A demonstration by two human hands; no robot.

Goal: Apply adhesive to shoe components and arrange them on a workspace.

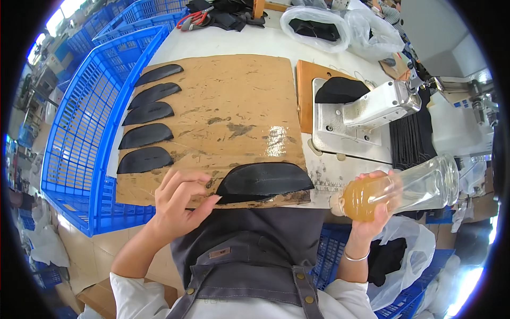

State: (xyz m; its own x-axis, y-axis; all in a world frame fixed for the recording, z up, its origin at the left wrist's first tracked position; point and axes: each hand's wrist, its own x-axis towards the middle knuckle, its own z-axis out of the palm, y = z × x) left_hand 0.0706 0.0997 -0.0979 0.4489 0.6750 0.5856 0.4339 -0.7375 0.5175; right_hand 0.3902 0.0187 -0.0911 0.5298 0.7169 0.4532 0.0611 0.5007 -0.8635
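A clear bottle (427,186) of amber liquid lies tipped on its side in the air, its narrow end toward the left. My right hand (380,204) is wrapped round it at the table's front edge. Near that end, a large black half-moon fabric piece (265,179) rests on the front of a stained cardboard sheet (234,101), with another dark layer showing beneath it. My left hand (183,199) hovers by the piece's left tip, fingers curled and apart from the thumb. Whether the thumb touches the fabric I cannot tell. Several smaller black curved pieces (145,159) line the cardboard's left side.
Blue plastic crates (98,159) stand along the left. A white sewing machine (377,106) with a black piece (340,90) on it is at the right. Red-handled scissors (195,19) and plastic bags (317,29) lie at the back. Another bag (411,244) with black fabric is below right.
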